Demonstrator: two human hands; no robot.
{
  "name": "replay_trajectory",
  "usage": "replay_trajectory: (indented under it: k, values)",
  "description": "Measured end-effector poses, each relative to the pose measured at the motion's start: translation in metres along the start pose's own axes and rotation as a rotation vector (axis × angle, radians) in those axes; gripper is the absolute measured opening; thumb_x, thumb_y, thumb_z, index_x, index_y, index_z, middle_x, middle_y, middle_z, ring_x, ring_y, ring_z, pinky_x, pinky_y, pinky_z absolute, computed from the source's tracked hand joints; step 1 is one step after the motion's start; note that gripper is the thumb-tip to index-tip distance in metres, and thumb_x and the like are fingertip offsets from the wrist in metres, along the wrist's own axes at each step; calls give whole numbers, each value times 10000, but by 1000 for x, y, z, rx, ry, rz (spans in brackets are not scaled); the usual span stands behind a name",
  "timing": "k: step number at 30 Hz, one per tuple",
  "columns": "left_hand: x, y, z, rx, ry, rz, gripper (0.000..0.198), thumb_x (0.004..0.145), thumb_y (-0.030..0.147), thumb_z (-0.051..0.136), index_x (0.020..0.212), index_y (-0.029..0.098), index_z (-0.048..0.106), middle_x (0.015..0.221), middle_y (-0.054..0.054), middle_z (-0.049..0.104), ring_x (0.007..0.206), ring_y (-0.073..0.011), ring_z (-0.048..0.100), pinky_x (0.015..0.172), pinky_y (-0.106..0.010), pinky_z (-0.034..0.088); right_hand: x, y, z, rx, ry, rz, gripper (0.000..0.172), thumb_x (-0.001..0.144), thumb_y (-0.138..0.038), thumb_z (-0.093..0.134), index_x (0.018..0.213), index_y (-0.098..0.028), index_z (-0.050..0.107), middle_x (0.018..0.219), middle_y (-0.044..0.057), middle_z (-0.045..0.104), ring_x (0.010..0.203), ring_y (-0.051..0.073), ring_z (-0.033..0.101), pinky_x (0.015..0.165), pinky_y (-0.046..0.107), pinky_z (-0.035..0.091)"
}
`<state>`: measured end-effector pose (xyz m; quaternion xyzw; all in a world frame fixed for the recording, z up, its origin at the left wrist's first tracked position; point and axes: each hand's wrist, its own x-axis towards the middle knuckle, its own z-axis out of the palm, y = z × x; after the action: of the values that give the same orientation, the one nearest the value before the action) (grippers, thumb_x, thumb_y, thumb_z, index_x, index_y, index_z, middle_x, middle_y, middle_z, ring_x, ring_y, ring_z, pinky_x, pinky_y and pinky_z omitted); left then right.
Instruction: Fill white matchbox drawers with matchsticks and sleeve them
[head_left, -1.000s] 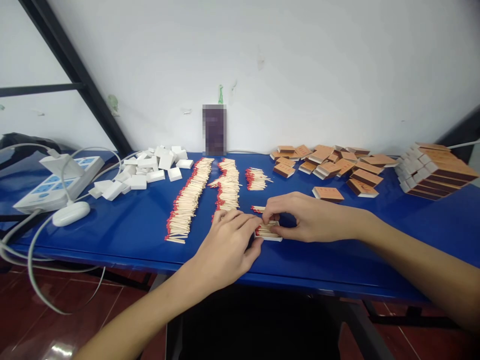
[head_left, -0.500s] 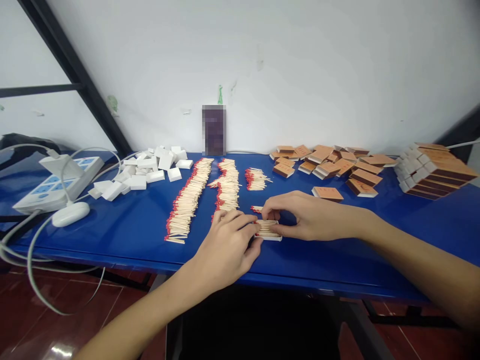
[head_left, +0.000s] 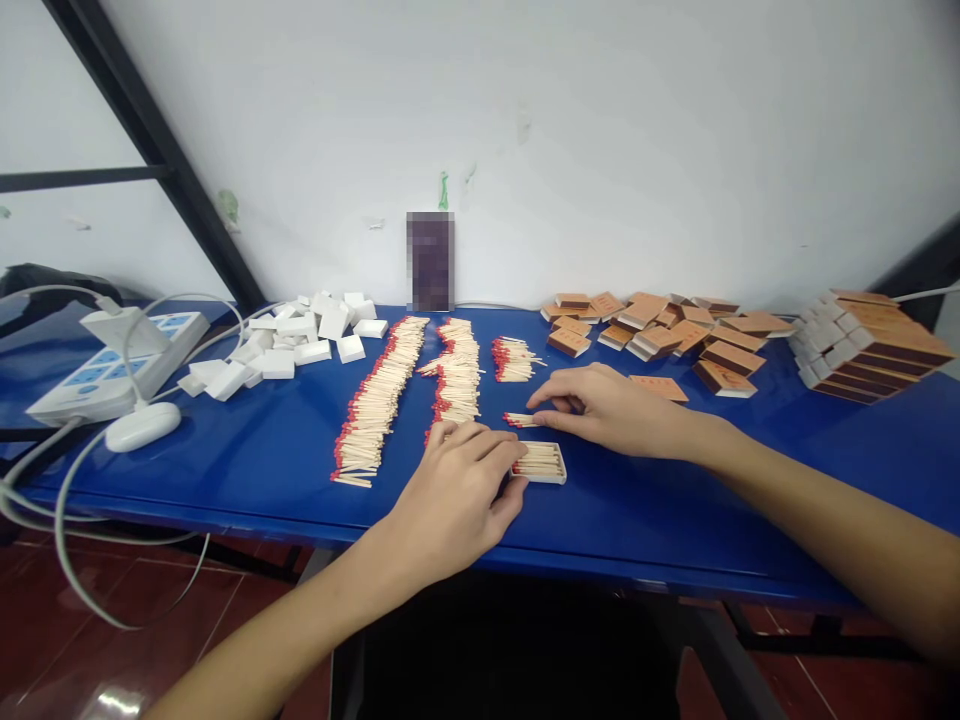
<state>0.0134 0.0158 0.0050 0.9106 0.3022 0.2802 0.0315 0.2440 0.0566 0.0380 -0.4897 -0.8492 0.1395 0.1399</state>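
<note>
My left hand is closed around the left end of a white matchbox tray, which lies on the table with a layer of matches inside. Just beyond the tray is a small cluster of red-headed matches. My right hand hovers at the right end of that cluster, thumb and forefinger apart; whether the fingertips touch the matches I cannot tell. Farther back sits a short stack of matches. Two long rows of matches, a middle row and a left row, run toward me.
White empty trays are heaped at the back left, beside a power strip with cables. Orange matchbox sleeves lie scattered at the back right, near a block of stacked matchboxes. A blurred dark rectangle leans on the wall.
My right hand has left the tray and moved up to the small cluster of matches behind it. My left hand has stayed on the tray's left end.
</note>
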Motion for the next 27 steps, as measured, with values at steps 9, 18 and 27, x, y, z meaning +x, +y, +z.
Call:
replay_trajectory:
  k: [9,18,27]
  values:
    - [-1,0,0,-1,7,6,145,925,171,555,1049,175,630,1093,-47,704,994,-211,631,905,-375,396,3,-1,3,67,-16,91,288,900,-437,538,885,-197,696,595,-27,520,562,133,465,571,278,318]
    - [-1,0,-1,-4,10,5,137,928,174,555,1040,176,634,1102,-46,704,998,-212,628,910,-380,399,2,-1,4,78,-50,57,290,901,-444,533,881,-191,674,626,-18,548,567,131,473,571,273,324]
    - [0,1,-2,-14,-9,-5,145,926,186,565,1061,188,619,1099,-49,689,1026,-214,609,930,-393,414,0,1,-2,86,-62,10,302,913,-457,519,926,-193,666,688,3,584,615,142,504,581,276,347]
